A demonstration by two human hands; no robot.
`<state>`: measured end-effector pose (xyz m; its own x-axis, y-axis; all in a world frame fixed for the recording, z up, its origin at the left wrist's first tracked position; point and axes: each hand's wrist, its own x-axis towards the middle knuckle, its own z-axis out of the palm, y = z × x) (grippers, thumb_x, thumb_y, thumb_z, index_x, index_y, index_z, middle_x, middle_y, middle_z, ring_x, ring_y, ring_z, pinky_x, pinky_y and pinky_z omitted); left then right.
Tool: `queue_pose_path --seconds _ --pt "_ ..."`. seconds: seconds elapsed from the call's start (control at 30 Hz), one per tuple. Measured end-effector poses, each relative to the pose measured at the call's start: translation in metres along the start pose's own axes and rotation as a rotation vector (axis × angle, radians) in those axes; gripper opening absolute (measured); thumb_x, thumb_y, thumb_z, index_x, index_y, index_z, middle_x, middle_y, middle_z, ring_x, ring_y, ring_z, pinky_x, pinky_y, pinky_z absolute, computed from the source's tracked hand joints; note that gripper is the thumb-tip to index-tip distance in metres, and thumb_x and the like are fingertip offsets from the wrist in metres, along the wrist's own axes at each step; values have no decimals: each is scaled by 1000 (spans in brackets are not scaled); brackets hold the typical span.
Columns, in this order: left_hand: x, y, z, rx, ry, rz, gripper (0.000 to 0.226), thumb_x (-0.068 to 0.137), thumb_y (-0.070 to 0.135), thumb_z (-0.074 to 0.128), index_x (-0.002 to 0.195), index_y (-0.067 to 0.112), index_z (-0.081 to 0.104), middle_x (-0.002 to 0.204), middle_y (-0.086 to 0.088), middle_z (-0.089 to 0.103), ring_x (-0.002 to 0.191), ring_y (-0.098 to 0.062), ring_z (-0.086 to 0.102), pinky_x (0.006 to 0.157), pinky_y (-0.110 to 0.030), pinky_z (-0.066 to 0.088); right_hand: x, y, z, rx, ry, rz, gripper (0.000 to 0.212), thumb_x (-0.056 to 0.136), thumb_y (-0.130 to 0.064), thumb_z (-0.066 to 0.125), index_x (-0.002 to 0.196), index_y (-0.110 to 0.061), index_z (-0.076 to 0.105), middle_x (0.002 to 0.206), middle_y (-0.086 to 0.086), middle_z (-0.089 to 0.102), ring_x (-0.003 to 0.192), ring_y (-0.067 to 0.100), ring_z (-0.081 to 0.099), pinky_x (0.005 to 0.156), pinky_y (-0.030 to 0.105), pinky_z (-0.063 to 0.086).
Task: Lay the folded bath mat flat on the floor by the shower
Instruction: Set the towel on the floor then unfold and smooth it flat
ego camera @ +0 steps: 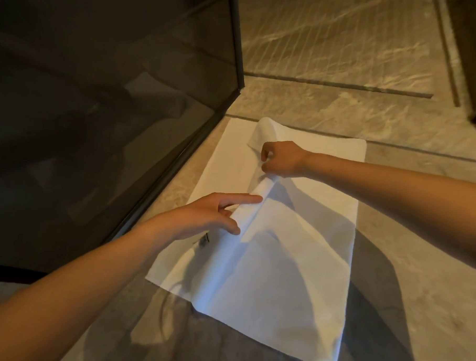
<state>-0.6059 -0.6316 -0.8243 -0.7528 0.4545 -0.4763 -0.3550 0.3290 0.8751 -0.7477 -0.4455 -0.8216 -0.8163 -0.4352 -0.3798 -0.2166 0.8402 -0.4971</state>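
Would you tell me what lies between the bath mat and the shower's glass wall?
In the head view, only a bare strip of floor separates the bath mat from the shower glass.

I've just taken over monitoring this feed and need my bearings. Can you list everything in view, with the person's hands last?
bath mat: one, white, on the floor beside the shower, partly unfolded with a raised fold along its middle
tag: one, dark, at the mat's left edge by the left hand
shower glass: one tinted panel with a dark frame, left
floor: beige marbled tiles with dark grout lines
dark furniture: one, far right edge, identity unclear
left hand: fingers extended, touching the fold
right hand: pinching the fold farther up
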Motion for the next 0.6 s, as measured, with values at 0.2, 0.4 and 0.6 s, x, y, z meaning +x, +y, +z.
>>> queue_pose_path --seconds 0.2,0.4,0.6 --pt "7 4 8 -36 20 -65 60 81 3 64 128 39 63 148 10 46 137 -13 41 112 -36 40 -22 20 -19 336 -167 81 41 88 10 42 110 -12 68 132 12 49 105 34 61 84 35 59" --pt "16 13 17 -115 -16 -89 61 84 -14 54 128 27 65 146 8 51 135 -12 45 115 -34 36 -46 38 -26 243 -198 154 47 89 10 32 108 -8 72 112 23 63 83 36 70 81 40 61" --pt "28 27 36 -115 -67 -61 61 83 -13 54 125 29 68 146 13 50 134 -2 43 100 -14 44 -64 58 -31 -233 -210 99 40 97 -4 41 124 -14 68 110 9 66 88 25 67 81 32 56"
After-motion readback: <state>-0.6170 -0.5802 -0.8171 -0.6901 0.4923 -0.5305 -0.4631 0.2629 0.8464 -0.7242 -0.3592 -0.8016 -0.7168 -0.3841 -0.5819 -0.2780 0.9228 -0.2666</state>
